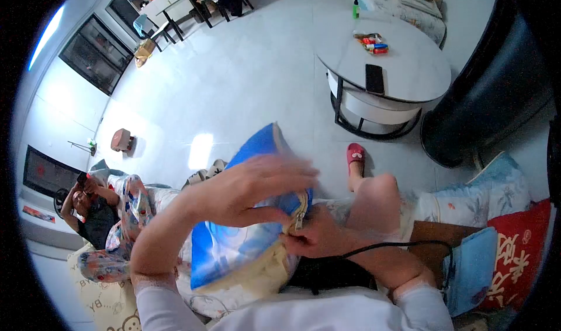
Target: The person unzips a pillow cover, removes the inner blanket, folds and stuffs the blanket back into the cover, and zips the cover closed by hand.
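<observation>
A blue and white cushion cover [228, 246] with a cream-coloured side lies across my lap. Along its right edge runs a zipper [300, 214]. My right hand [318, 234] is closed on the cover at the lower end of this zipper. Over the cover's upper part, my left hand [251, 188] has its fingers stretched out and slightly blurred. Its thumb points down close to the zipper; whether it touches the edge I cannot tell.
A dark cable [374, 248] crosses my right forearm. To my right are a light blue pouch [472, 269] and a red cushion [520, 255]. Ahead stands an oval table [418, 68] with a phone [374, 79]. At left another person [99, 217] reclines, holding a phone.
</observation>
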The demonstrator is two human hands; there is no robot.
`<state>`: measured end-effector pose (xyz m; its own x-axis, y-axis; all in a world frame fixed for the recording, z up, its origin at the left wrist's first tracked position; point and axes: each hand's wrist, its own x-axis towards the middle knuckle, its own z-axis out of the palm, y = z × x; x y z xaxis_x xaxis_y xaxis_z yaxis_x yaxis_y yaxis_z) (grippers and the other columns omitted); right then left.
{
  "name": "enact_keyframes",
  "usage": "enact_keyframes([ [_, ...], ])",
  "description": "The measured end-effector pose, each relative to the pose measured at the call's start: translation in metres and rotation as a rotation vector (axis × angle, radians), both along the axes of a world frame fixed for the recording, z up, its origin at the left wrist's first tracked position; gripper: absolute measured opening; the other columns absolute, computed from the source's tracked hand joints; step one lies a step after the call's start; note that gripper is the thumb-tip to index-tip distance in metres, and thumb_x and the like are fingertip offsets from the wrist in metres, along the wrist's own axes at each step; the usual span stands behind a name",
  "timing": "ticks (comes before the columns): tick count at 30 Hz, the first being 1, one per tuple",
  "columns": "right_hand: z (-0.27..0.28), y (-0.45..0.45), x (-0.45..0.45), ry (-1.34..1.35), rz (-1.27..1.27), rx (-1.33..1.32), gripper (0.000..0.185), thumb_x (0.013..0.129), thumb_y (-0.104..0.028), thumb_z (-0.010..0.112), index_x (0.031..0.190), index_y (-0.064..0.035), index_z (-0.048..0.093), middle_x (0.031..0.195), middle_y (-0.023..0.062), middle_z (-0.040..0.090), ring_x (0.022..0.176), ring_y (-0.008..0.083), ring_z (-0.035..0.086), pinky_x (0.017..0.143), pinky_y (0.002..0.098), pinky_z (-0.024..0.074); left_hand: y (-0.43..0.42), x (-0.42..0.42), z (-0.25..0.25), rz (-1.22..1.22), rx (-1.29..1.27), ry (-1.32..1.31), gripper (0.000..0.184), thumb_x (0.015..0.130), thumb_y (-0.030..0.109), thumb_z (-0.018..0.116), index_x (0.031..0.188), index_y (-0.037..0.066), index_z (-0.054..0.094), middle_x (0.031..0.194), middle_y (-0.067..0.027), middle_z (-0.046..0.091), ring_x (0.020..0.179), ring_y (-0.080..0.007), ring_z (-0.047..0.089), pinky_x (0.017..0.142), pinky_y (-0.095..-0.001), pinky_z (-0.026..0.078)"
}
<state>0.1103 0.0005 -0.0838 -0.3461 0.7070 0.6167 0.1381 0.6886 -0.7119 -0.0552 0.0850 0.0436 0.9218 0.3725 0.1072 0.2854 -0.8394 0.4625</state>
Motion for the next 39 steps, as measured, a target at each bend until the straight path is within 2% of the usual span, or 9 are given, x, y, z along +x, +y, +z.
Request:
enact_keyframes([
  [2,0.023,0.015,0.014,-0.102,0.003,0.223,0.012,0.075,-0.013,0.070,0.071,-0.0085,0.059,0.063,0.0077,0.058,0.056,0.0297,0.062,0.052,0.0384,0.0492,0.015,0.016,0.014,-0.183,-0.406,0.114,0.064,0.075,0.026,0.081,0.129,0.004,0.053,0.132,-0.0164,0.054,0.121,-0.0345,0.052,0.101,-0.0433,0.041],
  [5,0.065,0.037,0.044,-0.248,0.095,0.227,0.019,0.078,-0.028,0.065,0.069,-0.0113,0.058,0.062,0.0063,0.058,0.060,0.0303,0.063,0.052,0.0442,0.0495,0.040,0.034,0.064,-0.223,-0.350,0.085,0.065,0.066,0.027,0.088,0.118,0.003,0.058,0.116,-0.0138,0.059,0.107,-0.0319,0.057,0.094,-0.0402,0.044],
  [10,0.153,0.044,0.065,-0.414,0.025,0.409,0.019,0.074,-0.026,0.068,0.066,-0.0121,0.058,0.058,0.0060,0.055,0.052,0.0282,0.060,0.047,0.0414,0.0486,0.038,0.031,0.110,-0.276,-0.133,-0.116,0.055,0.063,0.027,0.090,0.107,0.005,0.064,0.104,-0.0105,0.058,0.096,-0.0273,0.058,0.085,-0.0386,0.045],
  [12,0.158,0.043,0.062,-0.480,0.025,0.573,0.023,0.067,-0.015,0.074,0.060,-0.0108,0.053,0.063,0.0057,0.058,0.053,0.0237,0.060,0.048,0.0358,0.0490,0.035,0.023,0.109,-0.356,-0.167,-0.109,0.049,0.060,0.028,0.091,0.098,0.007,0.068,0.099,-0.0091,0.057,0.091,-0.0263,0.056,0.080,-0.0374,0.044],
  [16,0.104,0.048,0.065,-0.518,0.063,0.473,0.025,0.067,-0.018,0.074,0.059,-0.0109,0.052,0.062,0.0052,0.055,0.052,0.0232,0.058,0.048,0.0363,0.0478,0.022,0.002,0.029,-0.104,-0.170,-0.211,0.038,0.068,0.025,0.086,0.096,0.008,0.067,0.104,-0.0094,0.060,0.099,-0.0294,0.056,0.086,-0.0409,0.044],
  [20,0.055,0.045,0.067,-0.545,0.071,0.322,0.020,0.069,-0.023,0.069,0.062,-0.0102,0.055,0.058,0.0070,0.054,0.052,0.0267,0.058,0.047,0.0410,0.0464,0.018,-0.004,-0.044,-0.072,-0.361,-0.297,0.037,0.072,0.020,0.082,0.102,0.008,0.065,0.114,-0.0095,0.063,0.111,-0.0319,0.055,0.096,-0.0442,0.042],
  [28,0.052,0.031,0.073,-0.535,0.113,0.279,0.021,0.071,-0.023,0.069,0.063,-0.0092,0.056,0.060,0.0085,0.054,0.053,0.0273,0.057,0.048,0.0416,0.0463,0.006,0.007,-0.044,-0.134,-0.181,-0.314,0.024,0.076,0.022,0.077,0.092,0.009,0.064,0.097,-0.0023,0.065,0.097,-0.0258,0.059,0.086,-0.0406,0.043],
  [31,0.052,0.025,0.073,-0.471,0.056,0.219,0.025,0.074,-0.024,0.070,0.063,-0.0095,0.053,0.062,0.0081,0.053,0.053,0.0269,0.058,0.047,0.0402,0.0463,0.003,0.010,-0.058,-0.074,-0.293,-0.404,0.028,0.069,0.007,0.077,0.094,0.008,0.063,0.094,-0.0070,0.061,0.093,-0.0306,0.056,0.082,-0.0398,0.043],
  [39,0.061,0.012,0.057,-0.257,-0.302,0.116,0.029,0.082,-0.026,0.073,0.085,-0.0068,0.051,0.065,0.0092,0.053,0.055,0.0291,0.060,0.049,0.0394,0.0468,-0.010,0.030,-0.074,0.123,-0.225,-0.524,0.030,0.070,0.010,0.078,0.096,0.007,0.064,0.091,-0.0089,0.061,0.088,-0.0301,0.057,0.077,-0.0375,0.044],
])
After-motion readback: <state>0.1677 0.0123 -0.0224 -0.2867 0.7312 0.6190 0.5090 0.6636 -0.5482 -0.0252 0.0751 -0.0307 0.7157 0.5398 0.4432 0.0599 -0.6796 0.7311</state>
